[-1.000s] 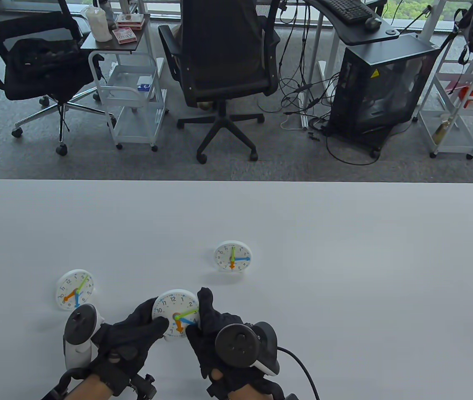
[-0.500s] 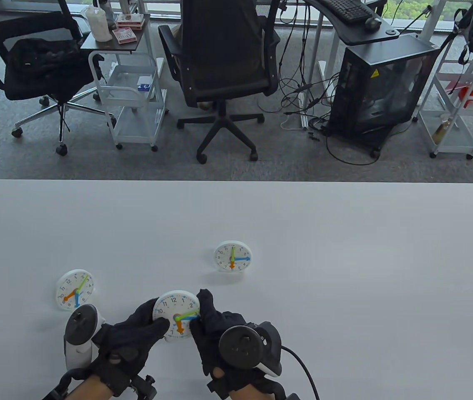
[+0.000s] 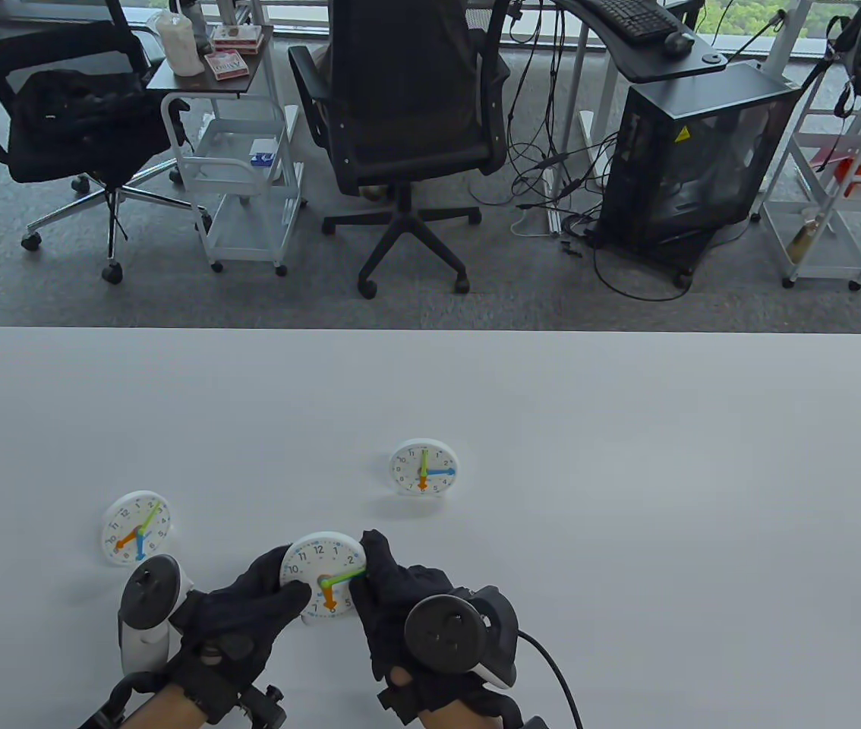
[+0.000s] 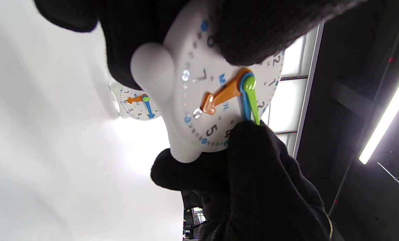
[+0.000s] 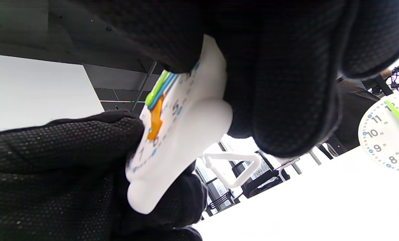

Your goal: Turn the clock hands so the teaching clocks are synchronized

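Observation:
Three white teaching clocks stand on the table. The near clock [image 3: 323, 577] is between my hands. My left hand [image 3: 248, 600] grips its left edge. My right hand [image 3: 389, 588] holds its right edge, and a fingertip [image 4: 253, 147] presses the tips of the green hand [image 4: 252, 100] and the blue hand beneath it, near the 3. Its orange hand [image 4: 219, 97] points at 6. The far clock [image 3: 424, 467] shows green at 12, blue at 3, orange at 6. The left clock [image 3: 136, 528] shows a different time.
The white table [image 3: 628, 493] stretches away beyond and to the right of the clocks. The right tracker's cable [image 3: 552, 668] trails off the front edge. The far clock also shows small in the left wrist view [image 4: 135, 103]. Another clock face is at the right wrist view's edge [image 5: 383, 140].
The near clock's blue hand has turned anticlockwise from about 4 to about 3 and now lies under the green hand. My right hand shifted slightly with it. My left hand stayed put.

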Tool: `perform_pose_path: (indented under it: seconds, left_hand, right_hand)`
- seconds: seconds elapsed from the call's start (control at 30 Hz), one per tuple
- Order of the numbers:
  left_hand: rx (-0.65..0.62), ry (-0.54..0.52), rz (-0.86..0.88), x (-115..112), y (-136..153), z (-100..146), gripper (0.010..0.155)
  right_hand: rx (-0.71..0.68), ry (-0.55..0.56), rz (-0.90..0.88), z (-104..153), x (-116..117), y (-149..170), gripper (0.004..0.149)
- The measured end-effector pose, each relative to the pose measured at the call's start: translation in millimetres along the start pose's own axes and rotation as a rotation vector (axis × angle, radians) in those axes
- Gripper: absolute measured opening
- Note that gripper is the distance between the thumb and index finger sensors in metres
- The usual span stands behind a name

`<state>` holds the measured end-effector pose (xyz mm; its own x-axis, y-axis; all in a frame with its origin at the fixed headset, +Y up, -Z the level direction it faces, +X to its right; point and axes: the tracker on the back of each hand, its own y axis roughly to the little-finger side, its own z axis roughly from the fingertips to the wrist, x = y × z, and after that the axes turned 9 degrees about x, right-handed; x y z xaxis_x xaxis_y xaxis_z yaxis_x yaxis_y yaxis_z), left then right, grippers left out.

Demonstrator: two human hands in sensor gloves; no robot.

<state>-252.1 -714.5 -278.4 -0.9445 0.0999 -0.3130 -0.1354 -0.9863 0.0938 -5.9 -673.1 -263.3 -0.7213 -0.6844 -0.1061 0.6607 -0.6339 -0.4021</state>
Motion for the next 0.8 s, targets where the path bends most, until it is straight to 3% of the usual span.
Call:
perform_pose_path:
  seconds: [0.8]
  left_hand:
    - [-0.05, -0.027, -0.089, 0.3, -2.0, 0.2, 0.055]
  right_hand:
    - [0.043, -0.001, -0.07, 0.8, 0.3, 4.0, 0.065]
